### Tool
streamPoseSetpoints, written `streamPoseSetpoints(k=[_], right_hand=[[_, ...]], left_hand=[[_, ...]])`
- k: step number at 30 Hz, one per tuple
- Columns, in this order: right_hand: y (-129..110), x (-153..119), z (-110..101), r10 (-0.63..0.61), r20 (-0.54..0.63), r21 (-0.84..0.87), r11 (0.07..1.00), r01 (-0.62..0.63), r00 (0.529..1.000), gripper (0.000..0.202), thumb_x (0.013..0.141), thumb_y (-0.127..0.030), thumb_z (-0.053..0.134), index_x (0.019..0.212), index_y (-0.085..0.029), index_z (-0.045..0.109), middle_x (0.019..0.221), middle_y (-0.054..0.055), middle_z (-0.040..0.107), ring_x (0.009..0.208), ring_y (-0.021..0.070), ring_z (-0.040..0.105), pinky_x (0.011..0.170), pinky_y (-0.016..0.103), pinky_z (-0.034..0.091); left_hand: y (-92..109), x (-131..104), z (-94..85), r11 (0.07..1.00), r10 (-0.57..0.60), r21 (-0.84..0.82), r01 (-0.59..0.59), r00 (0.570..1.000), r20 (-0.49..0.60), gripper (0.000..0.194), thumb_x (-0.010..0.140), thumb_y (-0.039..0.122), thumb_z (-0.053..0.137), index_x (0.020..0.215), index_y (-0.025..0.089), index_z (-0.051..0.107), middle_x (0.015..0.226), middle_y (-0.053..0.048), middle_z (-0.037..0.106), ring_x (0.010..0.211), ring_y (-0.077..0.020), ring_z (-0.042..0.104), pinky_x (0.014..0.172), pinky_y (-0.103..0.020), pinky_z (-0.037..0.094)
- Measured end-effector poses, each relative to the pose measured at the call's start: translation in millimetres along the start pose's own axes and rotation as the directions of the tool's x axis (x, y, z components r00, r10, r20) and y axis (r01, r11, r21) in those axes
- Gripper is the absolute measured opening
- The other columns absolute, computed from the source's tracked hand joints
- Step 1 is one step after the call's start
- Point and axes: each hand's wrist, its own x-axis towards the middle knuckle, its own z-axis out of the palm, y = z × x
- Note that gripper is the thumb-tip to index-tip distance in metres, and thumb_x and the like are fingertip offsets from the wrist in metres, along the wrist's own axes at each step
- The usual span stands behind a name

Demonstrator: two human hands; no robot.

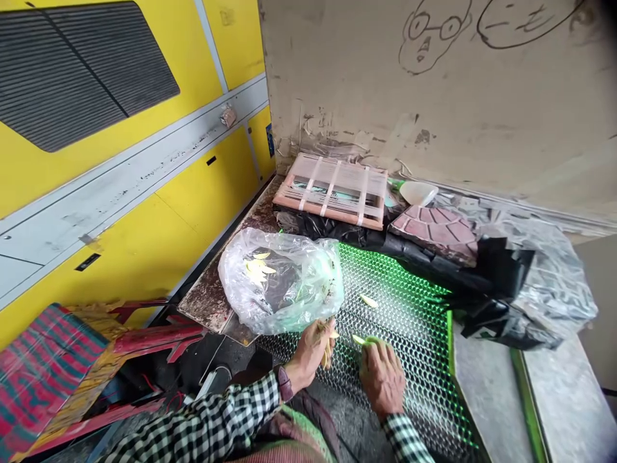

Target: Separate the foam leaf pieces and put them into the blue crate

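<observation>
Both of our hands work low in the middle of the frame on the green-lit honeycomb mesh (409,308). Our left hand (311,354) is closed around a few pale cut pieces (328,344), just below the clear plastic bag (282,289). Our right hand (383,379) lies knuckles-up, its fingertips touching another pale piece (359,339). One more piece (369,300) lies apart, higher on the mesh.

Both arms wear long sleeves in a black-and-white check, buttoned at the cuffs. The left hand (312,355) and right hand (382,378) are bare. A dark maroon band circles the left wrist.
</observation>
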Motion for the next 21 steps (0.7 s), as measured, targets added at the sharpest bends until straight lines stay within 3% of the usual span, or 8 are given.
streamPoseSetpoints(k=[2,4,7,9,12,15,18,21], right_hand=[[-12.2,2.4,-9.2,0.027,-0.006,0.060,0.998,-0.026,1.000,0.029,0.104,-0.032,0.041,0.107,-0.022,0.067,0.114,0.013,0.072,0.101,0.0299,0.062,0.086,0.043,0.046],[-30.4,6.5,-23.5,0.124,0.014,0.245,0.962,-0.124,0.992,0.029,0.104,-0.041,0.046,0.113,-0.023,0.067,0.118,0.013,0.071,0.104,0.0303,0.063,0.088,0.044,0.048],[-60.0,12.9,-43.8,0.215,0.229,0.575,0.757,-0.311,0.949,0.032,0.102,-0.050,0.053,0.115,-0.024,0.067,0.114,0.010,0.071,0.100,0.0273,0.067,0.084,0.040,0.053],[-73.9,15.2,-50.2,0.207,0.343,0.654,0.647,-0.392,0.916,0.033,0.101,-0.053,0.056,0.105,-0.024,0.070,0.103,0.008,0.072,0.089,0.0250,0.067,0.077,0.036,0.052],[-75.5,14.0,-46.3,0.253,0.391,0.697,0.547,-0.464,0.885,0.038,0.098,-0.059,0.059,0.087,-0.022,0.068,0.087,0.005,0.069,0.078,0.0223,0.063,0.073,0.034,0.050],[-54.4,10.5,-35.0,0.389,0.443,0.675,0.448,-0.586,0.808,0.044,0.092,-0.066,0.062,0.089,-0.022,0.068,0.078,0.003,0.066,0.069,0.0199,0.058,0.063,0.031,0.047],[-28.0,11.0,-29.3,0.488,0.458,0.491,0.558,-0.669,0.743,0.056,0.085,-0.077,0.056,0.087,-0.022,0.068,0.071,0.004,0.065,0.057,0.0200,0.052,0.051,0.031,0.039],[-19.9,14.8,-35.7,0.538,0.317,0.320,0.715,-0.622,0.781,0.066,0.083,-0.081,0.045,0.092,-0.021,0.069,0.084,0.011,0.072,0.063,0.0252,0.059,0.052,0.034,0.041]], left_hand=[[3.6,-2.6,-1.5,0.996,-0.057,-0.058,0.061,0.996,0.070,0.060,0.082,0.079,0.063,0.085,0.021,0.049,0.071,0.006,0.052,0.047,-0.0059,0.043,0.039,-0.019,0.032],[8.4,-6.5,-2.1,0.992,-0.099,-0.059,0.110,0.983,0.157,0.060,0.083,0.079,0.062,0.088,0.021,0.050,0.075,0.005,0.052,0.047,-0.0040,0.039,0.038,-0.017,0.022],[13.1,-12.7,-0.8,0.989,-0.149,0.027,0.146,0.961,0.232,0.059,0.084,0.078,0.061,0.091,0.022,0.048,0.072,0.007,0.048,0.045,-0.0028,0.032,0.040,-0.018,0.014],[12.8,-15.2,0.7,0.987,-0.153,0.078,0.138,0.959,0.239,0.057,0.085,0.078,0.062,0.091,0.023,0.045,0.067,0.010,0.043,0.044,-0.0035,0.028,0.040,-0.019,0.014],[7.4,-14.6,0.2,0.987,-0.146,0.111,0.120,0.952,0.270,0.056,0.086,0.077,0.061,0.097,0.025,0.045,0.065,0.010,0.045,0.043,-0.0045,0.028,0.040,-0.020,0.016],[0.4,-11.1,-5.4,0.988,-0.146,0.085,0.130,0.960,0.237,0.054,0.085,0.073,0.064,0.102,0.024,0.046,0.069,0.008,0.052,0.043,-0.0042,0.031,0.041,-0.020,0.015],[-3.8,-9.3,-12.3,0.992,-0.113,0.069,0.102,0.980,0.164,0.052,0.086,0.071,0.063,0.100,0.022,0.051,0.069,0.007,0.052,0.044,-0.0040,0.033,0.040,-0.019,0.016],[-3.6,-10.9,-14.2,0.995,-0.102,-0.004,0.104,0.986,0.135,0.054,0.084,0.070,0.063,0.102,0.019,0.055,0.073,0.004,0.057,0.047,-0.0056,0.043,0.041,-0.019,0.024]])
